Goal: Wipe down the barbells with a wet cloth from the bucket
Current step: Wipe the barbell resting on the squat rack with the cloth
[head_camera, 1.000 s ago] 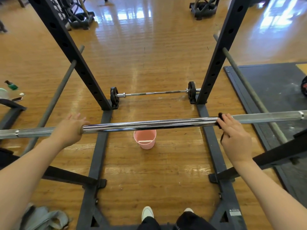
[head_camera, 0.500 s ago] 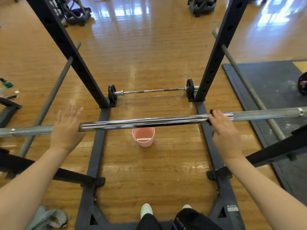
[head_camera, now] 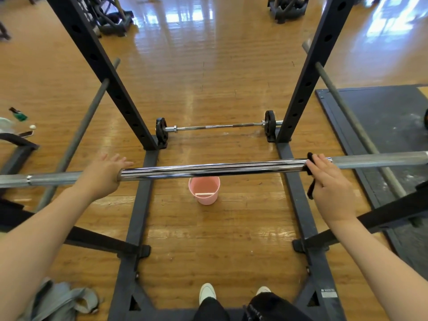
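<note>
- Shoes (head_camera: 207,293) at the bottom edge, inside the rack base (head_camera: 134,228)
- Left hand (head_camera: 102,174) lies over the bar (head_camera: 208,169), fingers straight and slightly spread, not wrapped round it
- Right hand (head_camera: 328,181) presses a black cloth (head_camera: 310,174) onto the bar with near-straight fingers; a strip of cloth hangs below
- Pink bucket (head_camera: 204,189) on the floor under the bar's middle
- Second barbell (head_camera: 217,126) on the floor between the uprights (head_camera: 111,77)
</note>
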`<state>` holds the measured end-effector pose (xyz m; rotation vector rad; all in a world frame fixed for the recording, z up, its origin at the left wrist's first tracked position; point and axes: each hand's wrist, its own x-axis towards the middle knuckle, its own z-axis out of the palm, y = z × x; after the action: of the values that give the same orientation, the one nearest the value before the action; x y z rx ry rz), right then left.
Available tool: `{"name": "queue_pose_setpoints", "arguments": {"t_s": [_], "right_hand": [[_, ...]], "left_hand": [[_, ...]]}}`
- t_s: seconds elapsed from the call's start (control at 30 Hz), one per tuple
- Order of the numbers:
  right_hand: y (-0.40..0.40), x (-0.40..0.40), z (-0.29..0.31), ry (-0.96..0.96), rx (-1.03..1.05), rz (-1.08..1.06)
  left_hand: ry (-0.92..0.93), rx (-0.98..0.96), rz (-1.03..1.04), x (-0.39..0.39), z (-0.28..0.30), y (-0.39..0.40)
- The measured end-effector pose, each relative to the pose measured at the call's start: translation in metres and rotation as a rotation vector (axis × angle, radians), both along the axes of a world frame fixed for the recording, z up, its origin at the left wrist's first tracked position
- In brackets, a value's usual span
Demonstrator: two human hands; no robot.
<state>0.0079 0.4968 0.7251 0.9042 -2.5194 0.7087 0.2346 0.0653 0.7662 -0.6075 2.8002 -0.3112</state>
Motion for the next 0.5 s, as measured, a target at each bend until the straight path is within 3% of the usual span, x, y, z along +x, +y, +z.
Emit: {"name": "queue_pose_setpoints", "arguments": {"t_s": [0.1, 0.27, 0.43, 0.5], "right_hand": [[-0.008, -0.001, -0.002, -0.013, -0.094, -0.132], [-0.021, 0.01, -0.018, 0.161, -0.068, 0.053], [-0.005, -0.006, -0.012, 0.08, -0.084, -0.119], [-0.015, 0.003, -0.011, 0.092, -0.062, -0.049]], "left_hand": [[-0.02, -0.006, 0.012, 0.0, 0.002, 0.0], [0.002, 0.014, 0.011, 0.0, 0.002, -0.001], [0.032, 0.029, 0.025, 0.002, -0.002, -0.005], [0.02, 0.018, 0.029, 0.002, -0.003, -0.004]]}}
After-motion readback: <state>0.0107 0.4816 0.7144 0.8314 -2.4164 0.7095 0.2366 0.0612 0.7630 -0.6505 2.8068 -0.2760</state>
